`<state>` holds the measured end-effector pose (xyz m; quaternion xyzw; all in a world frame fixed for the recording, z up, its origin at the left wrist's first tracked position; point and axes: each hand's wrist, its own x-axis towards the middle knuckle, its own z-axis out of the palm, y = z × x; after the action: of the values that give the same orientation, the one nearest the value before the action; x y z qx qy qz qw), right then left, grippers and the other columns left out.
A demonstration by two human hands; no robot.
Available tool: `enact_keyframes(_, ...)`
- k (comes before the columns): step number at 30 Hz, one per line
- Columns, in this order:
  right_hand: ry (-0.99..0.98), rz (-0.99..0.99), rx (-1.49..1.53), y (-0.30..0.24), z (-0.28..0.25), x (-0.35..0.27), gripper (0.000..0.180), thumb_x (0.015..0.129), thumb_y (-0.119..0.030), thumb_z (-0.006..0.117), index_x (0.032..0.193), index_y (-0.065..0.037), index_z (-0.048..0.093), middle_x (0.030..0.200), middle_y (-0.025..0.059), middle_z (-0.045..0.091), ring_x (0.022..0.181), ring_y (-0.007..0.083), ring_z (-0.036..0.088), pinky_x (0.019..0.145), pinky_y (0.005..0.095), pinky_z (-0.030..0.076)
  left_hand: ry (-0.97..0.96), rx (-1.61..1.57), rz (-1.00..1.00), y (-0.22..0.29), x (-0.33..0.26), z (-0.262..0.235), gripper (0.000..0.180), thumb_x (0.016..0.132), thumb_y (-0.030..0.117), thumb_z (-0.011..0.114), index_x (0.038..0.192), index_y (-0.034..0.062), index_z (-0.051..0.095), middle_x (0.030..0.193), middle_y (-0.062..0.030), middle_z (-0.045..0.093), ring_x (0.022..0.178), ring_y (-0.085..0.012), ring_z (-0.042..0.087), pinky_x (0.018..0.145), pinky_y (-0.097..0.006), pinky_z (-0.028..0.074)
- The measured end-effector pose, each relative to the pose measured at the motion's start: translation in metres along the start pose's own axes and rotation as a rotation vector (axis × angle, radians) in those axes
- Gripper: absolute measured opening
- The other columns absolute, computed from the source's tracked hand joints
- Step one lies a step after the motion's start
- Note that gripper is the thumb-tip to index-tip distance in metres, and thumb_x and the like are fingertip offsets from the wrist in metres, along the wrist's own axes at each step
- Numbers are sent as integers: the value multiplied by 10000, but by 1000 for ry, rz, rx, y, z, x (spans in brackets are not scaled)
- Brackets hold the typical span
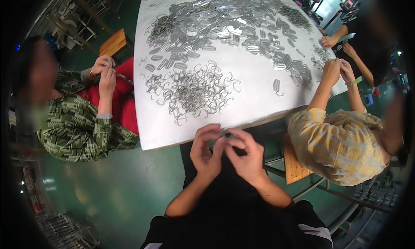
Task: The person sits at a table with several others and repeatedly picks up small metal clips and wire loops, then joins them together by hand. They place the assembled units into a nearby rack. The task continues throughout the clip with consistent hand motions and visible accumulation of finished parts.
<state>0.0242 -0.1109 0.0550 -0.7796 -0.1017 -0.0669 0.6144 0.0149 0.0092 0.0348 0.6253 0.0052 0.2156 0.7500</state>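
Note:
Just off the near edge of the white-topped table (207, 130), my left hand (206, 152) and my right hand (247, 156) meet at the fingertips. Both are closed in a pinch on a small grey metal piece (225, 135). Fingers cover most of it, so its exact shape is hidden. Beyond my hands lies a loose heap of thin curved metal hooks (190, 93). Farther back spreads a large heap of flat, slotted metal plates (216, 22). One plate (276, 85) lies apart on the right, with a hook against its lower end.
At the left a person in a patterned green top (78, 123) works with both hands together. Someone in a yellow checked shirt (337, 141) sits close on the right, with another person in dark clothing beyond. Wooden stools (296, 162) stand by the table.

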Motion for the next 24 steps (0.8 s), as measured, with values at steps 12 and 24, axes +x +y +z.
enact_keyframes(12, 246, -15, -429, 137, -50, 193, 303, 907, -193, 678, 1119, 24, 688, 1035, 196, 707, 932, 335, 678, 839, 424, 527, 5, -37, 242, 20, -4, 0, 94, 866, -90, 635, 944, -63, 591, 1044, -204, 614, 886, -273, 690, 822, -405, 596)
enact_keyframes(24, 219, -172, -908, 212, -32, 225, 304, 868, -214, 695, 1083, 1, 679, 1149, 175, 598, 1091, 326, 532, 890, 441, 433, -28, 40, 118, 16, -12, -11, 88, 907, -32, 625, 950, -35, 548, 1031, -186, 593, 892, -273, 674, 834, -430, 584)
